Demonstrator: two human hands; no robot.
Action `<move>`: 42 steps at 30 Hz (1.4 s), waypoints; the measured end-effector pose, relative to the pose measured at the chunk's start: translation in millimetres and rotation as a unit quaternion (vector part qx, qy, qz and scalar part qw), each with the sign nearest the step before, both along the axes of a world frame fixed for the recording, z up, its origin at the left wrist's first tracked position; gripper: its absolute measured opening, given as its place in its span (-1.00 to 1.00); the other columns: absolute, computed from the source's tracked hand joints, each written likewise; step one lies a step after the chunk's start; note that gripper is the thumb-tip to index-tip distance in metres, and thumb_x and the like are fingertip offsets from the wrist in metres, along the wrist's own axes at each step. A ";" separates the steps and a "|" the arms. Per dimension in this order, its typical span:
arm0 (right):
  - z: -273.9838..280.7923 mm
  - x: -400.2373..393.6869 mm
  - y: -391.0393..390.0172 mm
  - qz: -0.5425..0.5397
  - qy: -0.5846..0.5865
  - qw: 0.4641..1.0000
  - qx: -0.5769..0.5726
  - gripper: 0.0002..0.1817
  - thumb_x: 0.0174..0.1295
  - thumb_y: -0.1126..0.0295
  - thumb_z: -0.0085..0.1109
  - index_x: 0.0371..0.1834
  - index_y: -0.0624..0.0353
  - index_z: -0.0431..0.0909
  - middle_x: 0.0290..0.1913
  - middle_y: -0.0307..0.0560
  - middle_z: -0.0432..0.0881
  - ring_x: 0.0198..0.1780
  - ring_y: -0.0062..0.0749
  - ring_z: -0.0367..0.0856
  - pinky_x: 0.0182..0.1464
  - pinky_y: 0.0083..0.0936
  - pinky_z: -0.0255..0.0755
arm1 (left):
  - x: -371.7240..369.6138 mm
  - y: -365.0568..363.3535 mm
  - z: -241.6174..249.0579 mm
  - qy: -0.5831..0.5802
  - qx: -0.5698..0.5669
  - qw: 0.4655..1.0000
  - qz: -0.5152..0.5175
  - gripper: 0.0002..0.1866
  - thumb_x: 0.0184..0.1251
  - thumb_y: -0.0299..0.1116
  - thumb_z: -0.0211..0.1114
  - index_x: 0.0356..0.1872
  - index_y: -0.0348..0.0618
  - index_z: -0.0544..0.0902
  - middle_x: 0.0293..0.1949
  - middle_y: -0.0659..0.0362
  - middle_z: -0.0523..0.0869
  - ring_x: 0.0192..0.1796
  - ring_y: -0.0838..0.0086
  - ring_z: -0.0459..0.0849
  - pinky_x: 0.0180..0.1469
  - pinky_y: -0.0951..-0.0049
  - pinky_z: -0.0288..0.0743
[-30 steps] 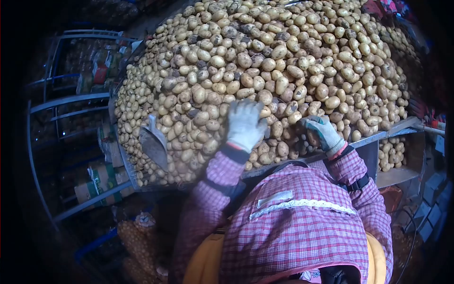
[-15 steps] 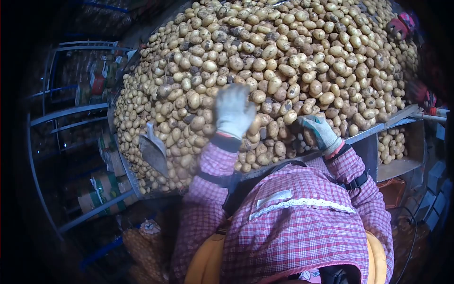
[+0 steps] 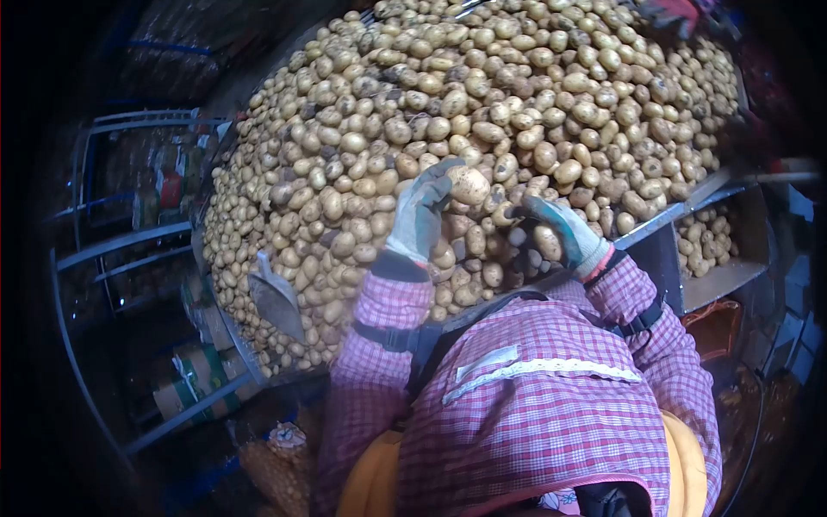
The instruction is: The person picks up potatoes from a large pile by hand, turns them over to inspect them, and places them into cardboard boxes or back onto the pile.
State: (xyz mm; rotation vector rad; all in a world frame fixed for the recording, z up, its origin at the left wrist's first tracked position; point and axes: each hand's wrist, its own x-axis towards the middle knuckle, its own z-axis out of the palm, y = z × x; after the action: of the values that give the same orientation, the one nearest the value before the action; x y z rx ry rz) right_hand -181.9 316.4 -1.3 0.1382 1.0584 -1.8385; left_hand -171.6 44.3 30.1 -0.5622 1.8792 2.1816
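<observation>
A broad heap of potatoes covers the metal-edged table. My left hand, in a white and green glove, holds a large pale potato between thumb and fingers above the heap. To its right, my right hand, gloved the same way, curls round a potato close to the table's near edge. Between my hands lie more potatoes, some in shadow.
A metal scoop rests on the potatoes at the left. A co-worker's gloved hand is at the top right. Potatoes fill a side compartment at the right; below it sits an orange crate. Metal rails stand left.
My left hand has turned and now grips a large potato. My right hand has turned slightly, showing the potato in it. The whole view has shifted a little, and the co-worker's hand appears higher.
</observation>
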 end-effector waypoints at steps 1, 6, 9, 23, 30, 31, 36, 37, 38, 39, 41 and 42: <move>10.6 0.2 -3.0 -0.026 0.049 0.998 -0.011 -0.52 0.62 -0.03 -0.03 0.25 0.12 0.57 -0.25 -0.20 0.75 -0.44 -0.62 0.68 -0.52 -0.70 0.52 | 4.3 23.6 17.2 0.006 0.048 0.999 0.018 -0.54 0.52 -0.41 0.16 0.37 -0.35 0.55 0.09 0.20 0.75 0.08 0.54 0.70 0.11 0.60 0.54; -9.7 2.5 16.0 0.020 -0.019 0.998 -0.061 -0.47 0.58 -0.09 0.02 0.25 0.15 0.58 -0.24 -0.14 0.76 -0.50 -0.53 0.63 -0.48 -0.60 0.45 | 26.3 77.7 6.5 0.033 -0.107 0.984 -0.141 -0.55 0.61 -0.31 0.16 0.41 -0.25 0.56 0.27 0.13 0.69 0.26 0.42 0.63 0.34 0.41 0.47; 7.7 10.2 31.1 -0.041 -0.028 0.996 -0.071 -0.51 0.60 -0.03 0.03 0.29 0.12 0.58 -0.13 -0.16 0.76 -0.44 -0.58 0.62 -0.45 -0.62 0.47 | 15.5 77.5 -8.1 0.172 -0.228 0.938 -0.198 -0.60 0.66 -0.29 0.12 0.34 -0.26 0.61 0.27 0.07 0.70 0.31 0.37 0.62 0.39 0.37 0.44; -38.5 42.5 374.0 -0.358 0.299 0.707 0.532 -0.48 0.48 0.15 0.26 0.38 0.22 0.56 0.22 -0.07 0.69 0.27 -0.43 0.57 0.37 -0.52 0.39 | 14.3 65.9 -31.8 0.047 -0.100 0.963 -0.246 -0.59 0.61 -0.36 0.16 0.36 -0.32 0.58 0.24 0.06 0.72 0.30 0.38 0.63 0.39 0.40 0.47; -13.1 -25.9 180.5 -0.281 0.249 0.870 0.319 -0.60 0.48 0.26 0.28 0.23 0.30 0.66 -0.02 -0.17 0.77 -0.13 -0.57 0.70 -0.03 -0.62 0.58 | -21.2 -3.1 -11.5 0.103 -0.325 0.940 -0.005 -0.60 0.51 -0.40 0.26 0.28 -0.37 0.59 0.11 -0.09 0.75 0.20 0.29 0.71 0.28 0.30 0.56; -10.4 -30.5 146.1 -0.253 0.199 0.905 0.278 -0.61 0.48 0.25 0.28 0.21 0.30 0.67 -0.07 -0.20 0.78 -0.23 -0.63 0.68 -0.15 -0.66 0.58 | -30.2 -20.8 -8.6 0.107 -0.392 0.914 0.011 -0.61 0.50 -0.38 0.26 0.25 -0.37 0.60 0.09 -0.12 0.76 0.20 0.22 0.72 0.28 0.26 0.56; -35.6 -52.4 51.0 -0.093 0.247 0.942 0.209 -0.68 0.50 0.24 0.23 0.10 0.25 0.74 -0.16 -0.25 0.76 -0.31 -0.72 0.59 -0.28 -0.66 0.47 | -91.6 -51.0 -27.3 0.155 -0.581 0.792 -0.101 -0.52 0.45 -0.22 0.20 0.26 -0.32 0.62 0.17 -0.22 0.70 0.26 -0.09 0.64 0.37 0.10 0.47; -39.7 -53.2 40.6 -0.070 0.268 0.945 0.176 -0.68 0.52 0.23 0.21 0.11 0.24 0.74 -0.15 -0.25 0.76 -0.23 -0.70 0.60 -0.20 -0.65 0.50 | -101.9 -47.0 -40.0 0.151 -0.577 0.794 -0.114 -0.49 0.46 -0.22 0.22 0.31 -0.31 0.59 0.22 -0.24 0.67 0.29 -0.11 0.62 0.41 0.14 0.45; -39.8 -53.4 30.6 -0.051 0.270 0.946 0.169 -0.68 0.52 0.23 0.21 0.10 0.24 0.74 -0.13 -0.24 0.76 -0.20 -0.68 0.62 -0.16 -0.64 0.51 | -106.2 -37.3 -56.9 0.148 -0.577 0.795 -0.112 -0.49 0.46 -0.22 0.22 0.31 -0.31 0.59 0.22 -0.24 0.67 0.29 -0.11 0.62 0.41 0.14 0.45; -41.8 -52.7 23.7 -0.032 0.273 0.948 0.162 -0.68 0.52 0.23 0.22 0.09 0.24 0.74 -0.11 -0.24 0.76 -0.16 -0.66 0.63 -0.12 -0.63 0.51 | -110.0 -25.3 -75.8 0.183 -0.602 0.771 -0.095 -0.46 0.43 -0.24 0.24 0.35 -0.31 0.55 0.23 -0.26 0.66 0.29 -0.13 0.61 0.41 0.12 0.44; -57.0 -51.5 13.6 -0.007 0.306 0.939 0.158 -0.67 0.51 0.23 0.24 0.11 0.26 0.73 -0.07 -0.20 0.77 -0.10 -0.57 0.67 -0.05 -0.56 0.56 | -106.3 6.3 -52.6 0.085 -0.589 0.797 -0.107 -0.36 0.39 -0.27 0.27 0.46 -0.30 0.43 0.24 -0.27 0.62 0.32 -0.15 0.56 0.45 0.08 0.38; -59.0 -51.3 10.1 -0.003 0.311 0.938 0.151 -0.66 0.51 0.22 0.24 0.11 0.26 0.73 -0.06 -0.21 0.76 -0.11 -0.58 0.66 -0.05 -0.57 0.56 | -92.5 13.0 -42.4 0.096 -0.567 0.809 -0.119 -0.37 0.39 -0.27 0.27 0.45 -0.29 0.44 0.24 -0.24 0.62 0.33 -0.11 0.55 0.46 0.08 0.37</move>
State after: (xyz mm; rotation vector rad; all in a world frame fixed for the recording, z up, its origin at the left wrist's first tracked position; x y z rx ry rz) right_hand -233.1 326.4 -60.3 -0.2825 1.7788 -1.7488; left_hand -264.1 57.3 -12.3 -0.2083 3.0357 0.7631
